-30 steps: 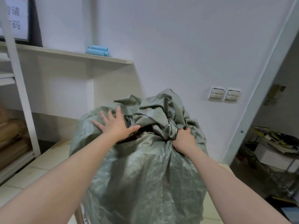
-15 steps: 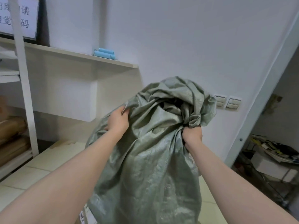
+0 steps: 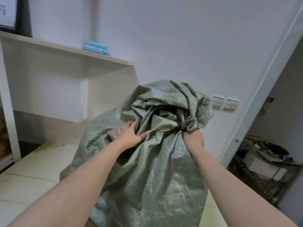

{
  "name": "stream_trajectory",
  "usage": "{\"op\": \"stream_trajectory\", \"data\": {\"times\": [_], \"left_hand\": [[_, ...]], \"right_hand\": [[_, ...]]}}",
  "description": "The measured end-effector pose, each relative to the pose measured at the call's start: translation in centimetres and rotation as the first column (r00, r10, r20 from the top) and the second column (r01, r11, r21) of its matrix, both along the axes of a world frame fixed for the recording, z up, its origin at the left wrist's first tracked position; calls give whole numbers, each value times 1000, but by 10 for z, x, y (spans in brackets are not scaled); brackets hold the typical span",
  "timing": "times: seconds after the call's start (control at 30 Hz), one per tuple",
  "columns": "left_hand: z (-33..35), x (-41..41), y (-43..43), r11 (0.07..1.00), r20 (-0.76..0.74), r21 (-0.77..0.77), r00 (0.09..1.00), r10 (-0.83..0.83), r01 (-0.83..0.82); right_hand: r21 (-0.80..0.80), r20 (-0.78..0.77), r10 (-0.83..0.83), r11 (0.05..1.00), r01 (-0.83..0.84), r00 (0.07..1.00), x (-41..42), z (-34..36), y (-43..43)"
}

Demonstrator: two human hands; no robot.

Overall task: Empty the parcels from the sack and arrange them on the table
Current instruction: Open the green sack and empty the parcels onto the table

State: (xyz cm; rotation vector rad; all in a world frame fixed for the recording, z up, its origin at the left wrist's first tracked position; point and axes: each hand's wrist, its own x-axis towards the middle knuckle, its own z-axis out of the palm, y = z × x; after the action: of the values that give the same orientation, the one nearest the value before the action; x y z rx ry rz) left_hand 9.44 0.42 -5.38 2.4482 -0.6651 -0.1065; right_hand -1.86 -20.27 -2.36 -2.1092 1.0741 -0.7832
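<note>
A large grey-green woven sack point(image 3: 147, 177) stands bulging on the cream table point(image 3: 32, 177), its crumpled mouth gathered at the top. My right hand point(image 3: 193, 138) is clenched around a bunch of the sack's fabric at its right upper side. My left hand point(image 3: 129, 135) lies flat on the sack's left upper side, fingers spread, pressing the fabric. No parcels show; the sack hides whatever is inside.
A white wall shelf point(image 3: 65, 51) carries light blue rolls point(image 3: 96, 47) at the back left. Wall switches point(image 3: 224, 104) sit behind the sack. A wire rack point(image 3: 268, 163) with boxes and clutter stands in the doorway on the right. A shelving post point(image 3: 8, 104) rises at far left.
My left hand has let go of the sack's edge and now presses flat with spread fingers. The sack's top has sunk a little. My right hand keeps its grip.
</note>
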Motion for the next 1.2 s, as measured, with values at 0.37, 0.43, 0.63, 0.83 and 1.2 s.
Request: {"op": "stream_trajectory", "data": {"times": [0.37,0.43,0.63,0.83,1.2], "left_hand": [[15,6,-8,942,-148,-334,989,-30,-22],[25,-2,-8,925,-145,-377,984,-99,37],[52,-35,-19,948,-22,-259,981,-195,183],[71,-54,-23,926,98,-331,982,-161,185],[76,-80,-30,981,181,-196,983,33,3]], "right_hand": [[154,111,5,988,-22,994,-2,-7,-18],[271,236,-16,961,-50,972,2,-2,-22],[487,579,-94,837,-251,810,0,46,-7],[466,754,-121,792,-395,646,-13,96,-1],[502,736,-89,736,-453,671,-52,83,-1]]}}
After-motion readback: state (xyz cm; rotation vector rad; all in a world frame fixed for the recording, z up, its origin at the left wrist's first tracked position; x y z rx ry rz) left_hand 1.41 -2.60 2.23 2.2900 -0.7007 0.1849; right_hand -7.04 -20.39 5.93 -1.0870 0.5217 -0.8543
